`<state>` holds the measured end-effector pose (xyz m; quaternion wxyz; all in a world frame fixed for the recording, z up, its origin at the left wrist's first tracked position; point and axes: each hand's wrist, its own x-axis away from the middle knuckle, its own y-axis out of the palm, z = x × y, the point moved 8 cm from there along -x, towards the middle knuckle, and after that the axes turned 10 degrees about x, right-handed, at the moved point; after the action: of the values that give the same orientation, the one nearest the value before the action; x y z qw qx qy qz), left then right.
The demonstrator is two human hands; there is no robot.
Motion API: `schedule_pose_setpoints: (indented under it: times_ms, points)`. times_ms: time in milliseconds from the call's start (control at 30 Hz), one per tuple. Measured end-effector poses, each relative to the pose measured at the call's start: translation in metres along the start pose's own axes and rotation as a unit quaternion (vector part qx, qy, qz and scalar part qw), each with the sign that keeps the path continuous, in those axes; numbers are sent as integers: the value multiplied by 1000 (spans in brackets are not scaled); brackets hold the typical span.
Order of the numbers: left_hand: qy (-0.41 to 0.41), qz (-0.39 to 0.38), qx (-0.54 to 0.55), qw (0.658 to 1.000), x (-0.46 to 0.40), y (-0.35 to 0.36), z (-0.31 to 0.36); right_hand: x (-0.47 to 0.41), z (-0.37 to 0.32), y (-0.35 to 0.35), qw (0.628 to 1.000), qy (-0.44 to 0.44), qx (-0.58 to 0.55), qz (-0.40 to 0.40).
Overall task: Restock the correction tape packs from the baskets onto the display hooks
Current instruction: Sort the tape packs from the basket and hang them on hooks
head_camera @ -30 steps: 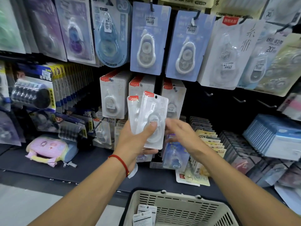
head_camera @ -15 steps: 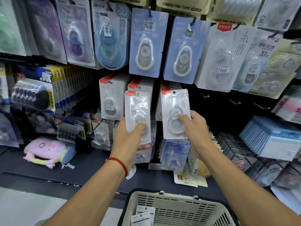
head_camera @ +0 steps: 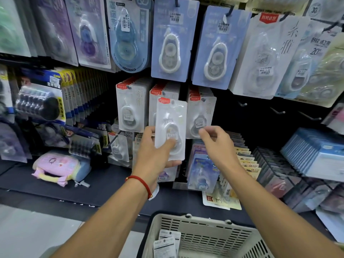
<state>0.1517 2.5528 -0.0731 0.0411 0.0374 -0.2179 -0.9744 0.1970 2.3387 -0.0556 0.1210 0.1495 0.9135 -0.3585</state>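
From the head view, a dark display wall carries hooks crowded with blister cards above a dark shelf (head_camera: pixel 104 185). The left hand (head_camera: pixel 156 155) pinches a white correction tape pack (head_camera: pixel 171 116) upright before the middle hook row. The right hand (head_camera: pixel 217 144) pinches the lower edge of the hanging right-row pack (head_camera: pixel 202 116). A beige basket (head_camera: pixel 208 237) sits below, holding more packs (head_camera: pixel 165 243).
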Motion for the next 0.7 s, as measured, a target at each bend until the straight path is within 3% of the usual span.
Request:
schedule_pose_setpoints:
  times_ms: [133, 233, 367, 600, 700]
  points:
    - [4, -38, 7, 999, 0, 13, -4, 10, -26, 14, 977, -65, -157, -128]
    - [16, -46, -36, 998, -1, 20, -7, 11, -25, 7, 976, -62, -189, -86]
    - [13, -59, -76, 995, -3, 28, -12, 6, -11, -7, 969, 14, -245, 12]
    - [44, -79, -65, 994, -3, 33, -10, 5, -9, -15, 964, 52, -253, 58]
    - [72, -82, -138, 984, -4, 30, -6, 0, -7, -17, 980, 39, -183, 66]
